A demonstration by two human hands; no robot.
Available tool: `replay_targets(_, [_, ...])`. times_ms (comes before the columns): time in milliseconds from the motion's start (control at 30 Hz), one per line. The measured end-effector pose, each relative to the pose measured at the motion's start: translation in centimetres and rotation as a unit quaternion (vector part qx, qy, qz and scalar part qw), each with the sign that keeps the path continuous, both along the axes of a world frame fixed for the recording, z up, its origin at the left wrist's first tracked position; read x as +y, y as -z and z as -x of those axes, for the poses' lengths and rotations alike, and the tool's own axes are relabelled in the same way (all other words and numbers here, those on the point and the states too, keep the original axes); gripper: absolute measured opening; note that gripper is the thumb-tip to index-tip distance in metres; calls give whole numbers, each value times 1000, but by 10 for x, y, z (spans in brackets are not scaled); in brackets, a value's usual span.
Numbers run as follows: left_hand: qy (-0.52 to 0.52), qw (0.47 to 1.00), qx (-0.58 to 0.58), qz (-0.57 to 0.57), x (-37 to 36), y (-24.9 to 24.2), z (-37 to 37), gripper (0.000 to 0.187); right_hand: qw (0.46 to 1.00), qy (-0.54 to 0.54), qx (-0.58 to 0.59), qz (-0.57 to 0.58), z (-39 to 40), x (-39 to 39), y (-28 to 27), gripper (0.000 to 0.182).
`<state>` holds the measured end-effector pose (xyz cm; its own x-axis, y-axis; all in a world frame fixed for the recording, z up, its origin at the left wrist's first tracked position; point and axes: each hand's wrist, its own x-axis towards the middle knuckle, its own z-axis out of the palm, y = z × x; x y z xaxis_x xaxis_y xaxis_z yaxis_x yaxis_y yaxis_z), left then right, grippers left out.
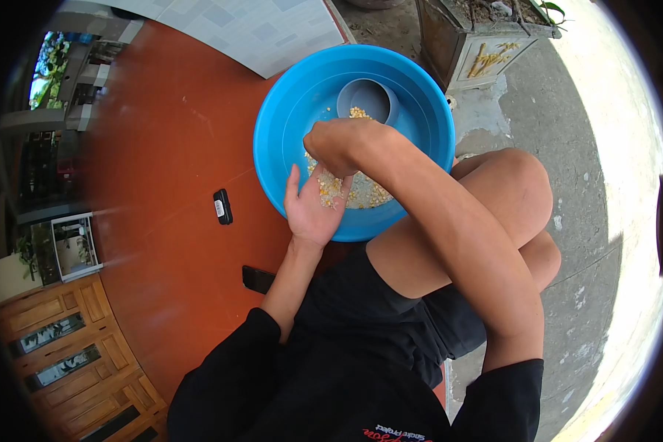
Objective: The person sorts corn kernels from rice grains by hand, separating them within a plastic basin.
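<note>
A blue plastic basin stands before me with pale and yellow corn kernels spread over its bottom. My left hand is at the near left rim, palm up, thumb apart, with a small heap of kernels lying in it. Directly above that palm, my right hand bends down with its fingers curled. Its fingertips are hidden behind the back of the hand, and what they hold cannot be made out. Inside the basin's far side, a grey bowl lies tilted, with kernels at its mouth.
On the red floor to the left lie a small black case and a black phone. A tiled block and a square planter stand beyond the basin. My bent knees press close on the right.
</note>
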<state>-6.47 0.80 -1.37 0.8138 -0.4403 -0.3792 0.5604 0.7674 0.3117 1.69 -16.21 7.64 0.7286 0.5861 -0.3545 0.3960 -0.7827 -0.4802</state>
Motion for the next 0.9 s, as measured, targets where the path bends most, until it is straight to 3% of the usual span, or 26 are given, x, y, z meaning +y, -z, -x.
replay_targets(100, [0,999,-3,40,0,2,-1,80,1000,-20,19,9,-3,-2,-5,28])
replay_targets(200, [5,999,8,36,0,1,-1,79,999,25,38,-9,-6,-10,-9,21])
replay_targets(500, [20,997,-7,78,2,4,-1,80,998,22,34,-50,-4,-14,-8,23])
replay_targets(900, [8,999,1,42,2,4,-1,77,999,19,0,-43,-4,1,3,22])
